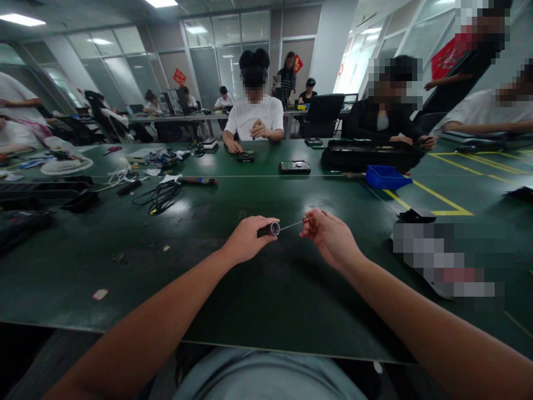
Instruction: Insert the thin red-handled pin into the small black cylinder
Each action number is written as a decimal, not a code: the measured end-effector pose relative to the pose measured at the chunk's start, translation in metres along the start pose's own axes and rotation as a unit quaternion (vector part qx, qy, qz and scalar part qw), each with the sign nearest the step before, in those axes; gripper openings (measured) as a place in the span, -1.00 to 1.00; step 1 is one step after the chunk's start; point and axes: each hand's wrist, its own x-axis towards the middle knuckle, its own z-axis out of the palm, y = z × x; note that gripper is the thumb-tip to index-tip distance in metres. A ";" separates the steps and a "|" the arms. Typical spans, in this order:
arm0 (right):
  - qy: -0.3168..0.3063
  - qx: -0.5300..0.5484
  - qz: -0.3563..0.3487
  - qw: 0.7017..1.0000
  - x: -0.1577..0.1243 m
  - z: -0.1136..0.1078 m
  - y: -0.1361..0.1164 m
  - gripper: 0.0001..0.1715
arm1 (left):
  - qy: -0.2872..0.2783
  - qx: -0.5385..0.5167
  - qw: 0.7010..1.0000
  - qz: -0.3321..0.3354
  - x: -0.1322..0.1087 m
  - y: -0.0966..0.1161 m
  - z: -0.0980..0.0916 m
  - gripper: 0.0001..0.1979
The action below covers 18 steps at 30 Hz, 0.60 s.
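My left hand (245,240) is closed around a short black cylinder (263,230) that looks like a flashlight, its round, silver-rimmed end facing right. Pinched in the fingers of my right hand (331,236) is a thin screwdriver (292,225) with a reddish handle, mostly covered by the fingers. Its slim metal shaft points left, and the tip reaches the rim of the cylinder's end; whether it goes inside I cannot tell. Both hands are held above the green table (266,300), near its front edge.
A hard drive (295,166) lies farther back, before a seated person in a white shirt (254,116). A blue bin (387,176) and a grey-white bag (437,261) lie to the right. Black cables (160,195), a pen-like tool (197,180) and a white fan (66,161) are at left.
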 end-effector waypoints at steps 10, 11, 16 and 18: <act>-0.017 -0.151 -0.130 0.980 -0.007 0.001 0.002 -0.68 | -0.007 -0.004 1.000 -0.025 -0.001 0.003 0.000 -0.62; -0.021 -0.167 -0.136 0.976 -0.008 0.002 0.000 -0.68 | -0.008 -0.003 1.000 -0.025 -0.001 0.003 0.000 -0.62; -0.019 -0.327 -0.193 0.925 -0.016 0.003 -0.010 -0.67 | -0.012 0.005 1.000 -0.028 -0.001 0.002 0.001 -0.63; -0.015 -0.368 -0.211 0.905 -0.018 0.003 -0.012 -0.68 | -0.012 0.005 1.000 -0.027 -0.001 0.002 0.001 -0.63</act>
